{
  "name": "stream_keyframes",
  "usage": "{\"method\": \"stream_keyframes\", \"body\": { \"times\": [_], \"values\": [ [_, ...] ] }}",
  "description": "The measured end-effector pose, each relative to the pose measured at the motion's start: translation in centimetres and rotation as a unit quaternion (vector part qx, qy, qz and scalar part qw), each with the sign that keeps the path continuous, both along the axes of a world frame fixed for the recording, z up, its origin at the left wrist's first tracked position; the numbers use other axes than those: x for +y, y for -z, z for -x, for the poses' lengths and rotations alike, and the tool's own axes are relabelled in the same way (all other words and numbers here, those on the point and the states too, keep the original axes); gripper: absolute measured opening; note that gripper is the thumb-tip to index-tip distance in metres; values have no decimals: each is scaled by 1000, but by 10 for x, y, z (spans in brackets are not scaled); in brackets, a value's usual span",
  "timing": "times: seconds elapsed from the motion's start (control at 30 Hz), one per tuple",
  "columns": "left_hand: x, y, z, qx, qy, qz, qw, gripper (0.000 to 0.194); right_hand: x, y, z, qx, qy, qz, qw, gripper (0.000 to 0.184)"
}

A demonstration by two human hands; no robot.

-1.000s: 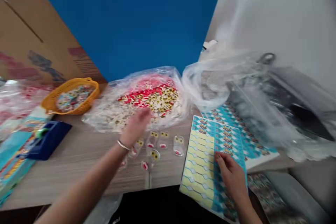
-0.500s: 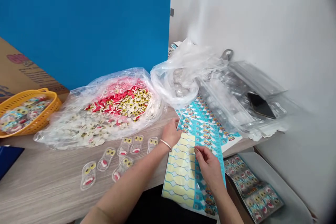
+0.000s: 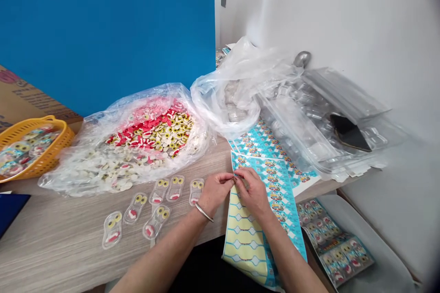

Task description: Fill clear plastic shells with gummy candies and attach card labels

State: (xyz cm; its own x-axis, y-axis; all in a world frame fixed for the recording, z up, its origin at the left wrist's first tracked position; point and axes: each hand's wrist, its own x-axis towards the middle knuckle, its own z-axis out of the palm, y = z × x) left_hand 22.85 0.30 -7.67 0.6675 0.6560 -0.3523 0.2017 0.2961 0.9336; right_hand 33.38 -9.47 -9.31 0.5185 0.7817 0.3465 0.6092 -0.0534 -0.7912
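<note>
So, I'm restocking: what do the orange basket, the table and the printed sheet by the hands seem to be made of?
Orange basket: likely moulded plastic with a satin look, given its evenly pierced wall. Table: wood-grain top, dull; laminate or real wood, unclear. Printed sheet: probably thin paper, smooth and perhaps coated, since it curls at its near end.

Left hand and right hand together at the sticker sheet, clear plastic shells nearby.

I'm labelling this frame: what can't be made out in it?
Head view: whatever the left hand and right hand may pinch, hidden by fingers.
Head view: left end of orange basket, cut off by picture edge.
Head view: fine print on sticker sheet, too small.
</note>
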Motion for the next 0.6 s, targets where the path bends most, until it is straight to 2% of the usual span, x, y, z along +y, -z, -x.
{"method": "stream_keyframes", "body": {
  "times": [0.13,0.2,0.3,0.4,0.5,0.6],
  "values": [
    [-1,-3,-1,-1,8,-13,1000,14,-1,-1,3,-11,3,-10,1000,19],
    [-4,-5,-2,-24,-3,23,999,16,1,-4,6,2,26,-23,999,19],
    [-11,-5,-4,-58,-35,113,991,18,4,-6,10,70,84,-24,994,17],
    [-16,-5,-4,-60,-46,142,987,20,5,-7,10,167,122,-2,978,21],
    [-15,-5,-4,-62,-59,138,987,21,2,-6,9,195,97,11,976,20],
    [-11,-7,-2,-63,-55,103,991,19,-1,-6,11,149,68,3,986,17]
  ]
}}
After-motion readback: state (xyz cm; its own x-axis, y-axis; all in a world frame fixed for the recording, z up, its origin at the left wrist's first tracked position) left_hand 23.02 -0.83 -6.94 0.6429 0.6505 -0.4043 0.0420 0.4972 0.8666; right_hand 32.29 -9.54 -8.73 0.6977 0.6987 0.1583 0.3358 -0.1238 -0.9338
